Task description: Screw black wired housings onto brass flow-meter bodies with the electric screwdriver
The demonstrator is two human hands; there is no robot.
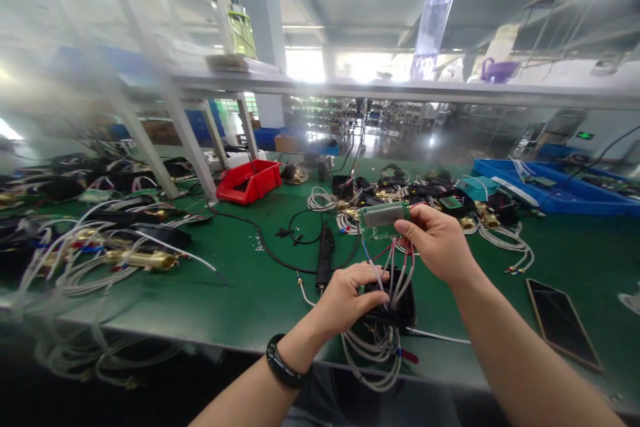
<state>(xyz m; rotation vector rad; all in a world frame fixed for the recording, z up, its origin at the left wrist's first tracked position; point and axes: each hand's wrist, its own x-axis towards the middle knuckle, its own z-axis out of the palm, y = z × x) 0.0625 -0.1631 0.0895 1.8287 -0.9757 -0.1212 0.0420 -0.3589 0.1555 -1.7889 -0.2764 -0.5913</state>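
My right hand (440, 240) pinches a green circuit board (385, 219) with a grey display panel, thumb on its front, held tilted above the table. Red, blue and white wires run from the board down into a black plastic housing (407, 307). Gripping the left side of that housing is my left hand (353, 293), its fingers over the rim and its thumb beside the wires. The hand hides part of the housing. Coiled grey cables (373, 350) hang below the housing over the table's front edge. Left of it lies a black pen-shaped tool (325, 259) with a cord.
A red bin (249, 181) stands at the back left. Brass fittings with cables (145, 259) pile up on the left, and more assemblies (385, 193) lie behind my hands. A phone (564, 323) and a blue tray (565, 190) are on the right. A shelf (350, 85) spans above.
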